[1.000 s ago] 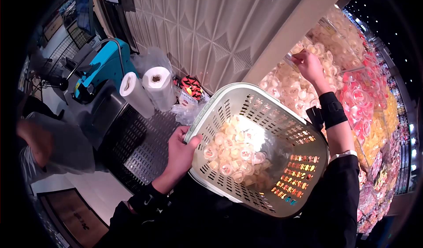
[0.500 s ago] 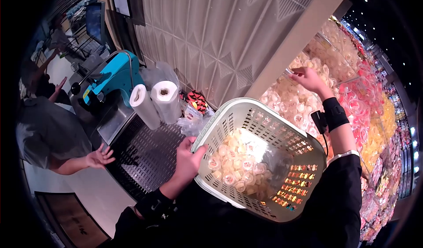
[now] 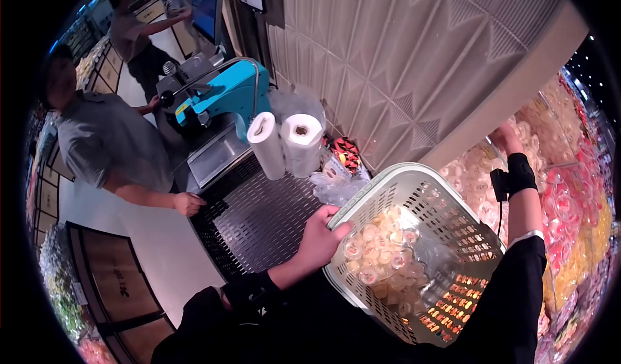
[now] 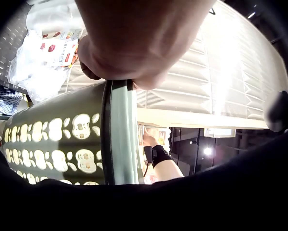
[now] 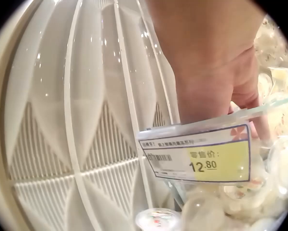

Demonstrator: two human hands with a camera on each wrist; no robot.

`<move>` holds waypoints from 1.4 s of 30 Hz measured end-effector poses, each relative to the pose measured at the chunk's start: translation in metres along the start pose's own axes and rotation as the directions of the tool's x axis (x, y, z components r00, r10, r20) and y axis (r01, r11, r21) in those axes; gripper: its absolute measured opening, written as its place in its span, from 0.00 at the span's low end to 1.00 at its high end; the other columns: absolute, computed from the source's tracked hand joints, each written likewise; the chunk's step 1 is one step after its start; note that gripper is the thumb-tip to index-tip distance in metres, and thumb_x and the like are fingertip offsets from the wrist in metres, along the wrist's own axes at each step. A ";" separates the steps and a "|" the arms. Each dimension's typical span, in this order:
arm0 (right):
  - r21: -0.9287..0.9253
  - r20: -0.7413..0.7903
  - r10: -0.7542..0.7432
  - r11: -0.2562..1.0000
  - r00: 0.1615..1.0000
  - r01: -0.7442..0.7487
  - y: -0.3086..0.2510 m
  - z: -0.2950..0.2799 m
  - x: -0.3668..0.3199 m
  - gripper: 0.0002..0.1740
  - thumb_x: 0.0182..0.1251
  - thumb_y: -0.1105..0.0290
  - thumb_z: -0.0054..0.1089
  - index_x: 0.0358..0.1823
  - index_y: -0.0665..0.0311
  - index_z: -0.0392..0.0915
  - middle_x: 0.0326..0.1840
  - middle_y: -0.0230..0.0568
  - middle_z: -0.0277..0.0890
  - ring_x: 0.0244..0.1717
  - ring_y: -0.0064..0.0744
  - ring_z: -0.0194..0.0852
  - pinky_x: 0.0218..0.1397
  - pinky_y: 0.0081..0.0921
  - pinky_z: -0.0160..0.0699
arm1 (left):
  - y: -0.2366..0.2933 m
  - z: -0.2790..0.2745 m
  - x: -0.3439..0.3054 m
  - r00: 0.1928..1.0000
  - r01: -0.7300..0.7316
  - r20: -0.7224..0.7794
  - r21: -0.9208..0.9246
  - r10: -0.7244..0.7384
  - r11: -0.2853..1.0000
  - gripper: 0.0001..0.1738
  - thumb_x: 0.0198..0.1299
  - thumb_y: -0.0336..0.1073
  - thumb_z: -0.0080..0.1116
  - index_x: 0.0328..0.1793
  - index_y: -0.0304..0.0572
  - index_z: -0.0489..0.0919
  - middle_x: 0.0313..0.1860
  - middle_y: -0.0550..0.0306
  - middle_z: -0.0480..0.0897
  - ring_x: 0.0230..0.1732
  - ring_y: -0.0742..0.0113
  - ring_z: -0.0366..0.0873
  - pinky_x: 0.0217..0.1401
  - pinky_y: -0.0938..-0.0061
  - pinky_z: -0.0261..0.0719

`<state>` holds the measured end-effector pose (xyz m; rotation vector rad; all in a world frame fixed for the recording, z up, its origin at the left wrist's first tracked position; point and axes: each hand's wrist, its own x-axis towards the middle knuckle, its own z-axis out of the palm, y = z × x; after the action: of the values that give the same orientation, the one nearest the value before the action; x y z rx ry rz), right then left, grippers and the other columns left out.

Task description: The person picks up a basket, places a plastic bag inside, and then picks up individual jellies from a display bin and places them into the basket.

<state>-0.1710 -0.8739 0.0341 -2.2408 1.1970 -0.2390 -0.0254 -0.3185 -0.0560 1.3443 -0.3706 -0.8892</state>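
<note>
My left hand (image 3: 320, 238) grips the rim of a pale green perforated basket (image 3: 414, 170), thumb over the edge. Small clear-wrapped cups (image 3: 381, 244) lie heaped inside it. The left wrist view shows the hand (image 4: 129, 48) closed over the basket's rim (image 4: 123, 139). My right hand (image 3: 506, 137) reaches to a bin of pale cups (image 3: 472, 179) beside the wall. In the right wrist view this hand (image 5: 216, 77) is behind a price tag (image 5: 201, 156) on a clear bin edge, fingers pointing down among cups; the tag hides part of them.
A person in grey (image 3: 123, 144) stands at the left near a teal machine (image 3: 226, 92). Two white rolls (image 3: 301, 147) and a plastic bag (image 3: 339, 189) are on the dark perforated counter (image 3: 259, 215). Pink packets (image 3: 563, 199) fill bins at the right; a ridged wall (image 3: 388, 53) stands behind.
The head view has swung left, so the basket and counter appear farther right. My right hand has gone from beside the tag to deeper at the bin. The other person's outstretched hand has closed.
</note>
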 end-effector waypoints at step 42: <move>-0.557 -0.074 -0.148 0.827 0.986 0.083 -0.012 0.002 -0.015 0.23 0.54 0.63 0.63 0.53 0.62 0.76 0.49 0.48 0.80 0.39 0.44 0.83 0.34 0.38 0.87 | -0.004 0.000 0.001 0.998 -0.025 0.051 -0.111 0.031 0.994 0.12 0.59 0.25 0.58 0.47 0.28 0.72 0.39 0.53 0.82 0.38 0.75 0.78 0.43 0.79 0.76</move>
<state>-0.1703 -0.8559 0.0407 -2.8431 1.3151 -0.0676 -0.0266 -0.3190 -0.0603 1.2135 -0.3749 -0.9102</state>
